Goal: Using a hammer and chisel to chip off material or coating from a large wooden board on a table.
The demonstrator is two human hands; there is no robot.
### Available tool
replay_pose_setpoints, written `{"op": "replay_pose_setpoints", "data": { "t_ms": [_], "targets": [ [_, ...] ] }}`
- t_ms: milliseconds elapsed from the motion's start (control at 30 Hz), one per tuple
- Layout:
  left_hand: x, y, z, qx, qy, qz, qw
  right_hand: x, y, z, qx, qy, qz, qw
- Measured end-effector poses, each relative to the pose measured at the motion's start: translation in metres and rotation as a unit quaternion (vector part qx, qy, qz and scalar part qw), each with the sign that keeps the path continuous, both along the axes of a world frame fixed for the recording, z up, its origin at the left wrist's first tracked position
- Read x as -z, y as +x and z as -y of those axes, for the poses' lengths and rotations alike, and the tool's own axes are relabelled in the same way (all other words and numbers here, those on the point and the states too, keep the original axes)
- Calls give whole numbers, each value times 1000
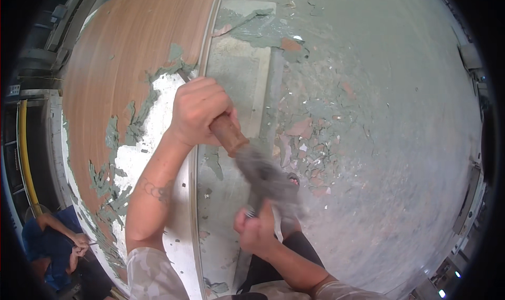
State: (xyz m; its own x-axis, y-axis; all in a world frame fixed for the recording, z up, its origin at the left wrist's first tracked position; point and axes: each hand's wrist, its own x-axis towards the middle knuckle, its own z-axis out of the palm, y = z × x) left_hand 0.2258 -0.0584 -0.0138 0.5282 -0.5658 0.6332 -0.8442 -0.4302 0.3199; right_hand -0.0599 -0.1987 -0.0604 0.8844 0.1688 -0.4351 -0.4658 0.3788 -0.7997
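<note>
My left hand [202, 110] is wrapped round the brown handle of a chisel [229, 134]. Its narrow metal blade pokes out past my knuckles against the torn edge of a brown wood-patterned coating [134, 42]. White surface [160, 103] shows where that coating is gone, with ragged grey-green flakes [138, 122] along the border. Lower right, my right hand [255, 229] grips a hammer [268, 179] by its handle. Motion smears the hammer's head, which is close to the butt of the chisel handle; whether they touch I cannot tell.
A raised strip [195, 195] runs lengthwise beside the coated panel. Broken chips [310, 137] litter the grey floor to the right, near my foot [292, 179]. At lower left a person in dark blue [52, 242] works with both hands. A yellow pole [25, 153] stands at far left.
</note>
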Motion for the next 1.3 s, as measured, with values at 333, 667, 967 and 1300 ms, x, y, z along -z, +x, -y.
{"op": "replay_pose_setpoints", "data": {
  "t_ms": [333,667,967,1300],
  "targets": [
    [25,5,-3,-11,-38,48,998,-22,27,-23,240,180,72,951],
    [34,3,-14,-52,-81,100,990,-33,41,3,145,90,20,985],
    [29,-15,-2,-34,-50,72,996,-34,46,14,70,57,22,996],
    [16,-15,-6,-11,-72,38,997,-56,56,28,48,6,52,997]
  ]
}}
